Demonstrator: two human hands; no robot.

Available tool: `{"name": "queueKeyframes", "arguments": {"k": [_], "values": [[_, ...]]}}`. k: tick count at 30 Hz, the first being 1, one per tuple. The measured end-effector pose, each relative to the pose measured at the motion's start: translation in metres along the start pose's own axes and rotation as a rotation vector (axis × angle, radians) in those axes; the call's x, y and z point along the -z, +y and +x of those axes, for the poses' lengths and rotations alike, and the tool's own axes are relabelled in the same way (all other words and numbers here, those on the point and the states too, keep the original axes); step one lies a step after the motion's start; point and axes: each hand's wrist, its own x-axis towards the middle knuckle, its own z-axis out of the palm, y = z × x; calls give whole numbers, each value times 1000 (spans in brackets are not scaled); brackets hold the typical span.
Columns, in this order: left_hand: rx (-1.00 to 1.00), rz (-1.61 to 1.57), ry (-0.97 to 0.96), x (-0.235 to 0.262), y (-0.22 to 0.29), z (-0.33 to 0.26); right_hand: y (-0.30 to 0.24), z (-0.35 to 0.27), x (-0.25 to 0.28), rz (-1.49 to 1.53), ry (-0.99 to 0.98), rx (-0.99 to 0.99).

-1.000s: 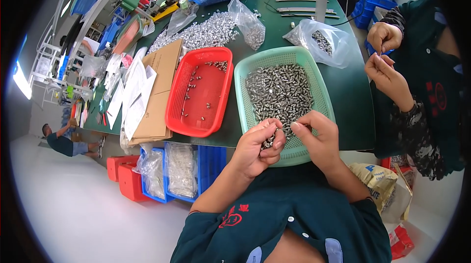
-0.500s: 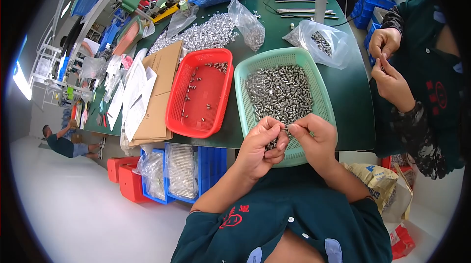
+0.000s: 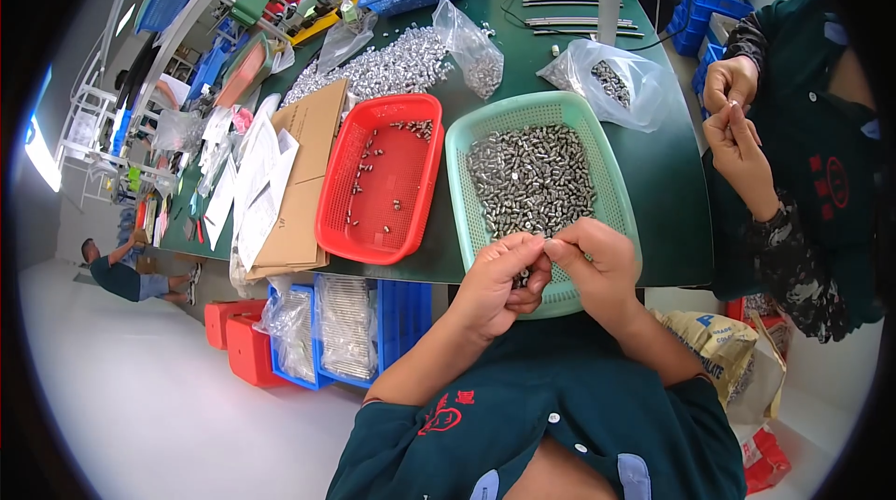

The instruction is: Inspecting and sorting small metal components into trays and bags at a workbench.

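My left hand [image 3: 505, 282] and my right hand [image 3: 598, 267] meet over the near edge of a green mesh basket [image 3: 459, 190], fingertips pinched together. Whatever sits between the fingertips is too small and covered to make out. Small metal parts also show under the curled fingers of my left hand. Heaped in the basket are many small, shiny cylindrical metal parts [image 3: 532, 173]. To the left stands a red basket [image 3: 390, 192] with a few similar parts scattered along its left side and far corner.
A flattened cardboard piece [image 3: 297, 178] and papers lie left of the red basket. Beyond are a pile of silvery parts [image 3: 392, 62], a blue basket [image 3: 420, 1] and a plastic bag of parts [image 3: 616, 85]. At right, a co-worker's hands [image 3: 737, 127] pinch something small.
My two hands have drawn slightly closer at the fingertips, and the small piece between them is now more covered. The co-worker's fingers have shifted a little.
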Motion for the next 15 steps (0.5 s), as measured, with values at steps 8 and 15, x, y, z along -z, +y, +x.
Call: {"name": "queueKeyframes", "arguments": {"k": [8, 15], "values": [[23, 28, 66, -3, 3, 2, 11, -4, 8, 120, 86, -180], [63, -181, 168, 2, 6, 13, 10, -2, 11, 225, 158, -264]]}}
